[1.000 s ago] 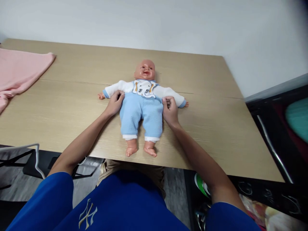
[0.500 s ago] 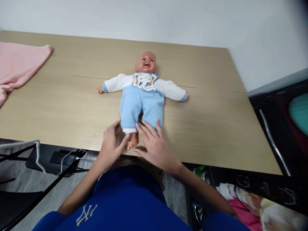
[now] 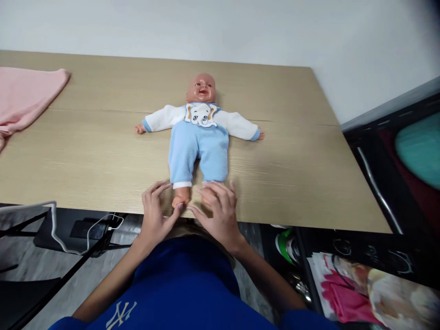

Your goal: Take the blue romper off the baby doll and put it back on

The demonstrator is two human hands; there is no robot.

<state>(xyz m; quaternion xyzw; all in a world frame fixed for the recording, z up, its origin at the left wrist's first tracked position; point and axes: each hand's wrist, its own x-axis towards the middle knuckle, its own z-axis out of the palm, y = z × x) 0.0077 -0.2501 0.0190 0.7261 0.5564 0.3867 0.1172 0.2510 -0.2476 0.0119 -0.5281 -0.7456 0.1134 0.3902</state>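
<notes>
A baby doll lies on its back on the wooden table, head toward the wall and arms spread. It wears light blue overalls with a white elephant bib and white sleeves. My left hand is at the doll's bare foot on the left, fingers apart, the thumb beside the toes. My right hand is over the other foot and hides most of it. Its fingers are bent and spread, the thumb pointing toward the gap between the feet. Neither hand is closed round a foot.
A pink cloth lies at the table's left end. Below the front edge are a black chair with a phone and a white cable. To the right stands a black rack with bags and a pink item.
My right hand has slid down from the doll's trouser leg to its foot. My left hand has shifted slightly down, off the trouser cuff. The camera view has moved a little.
</notes>
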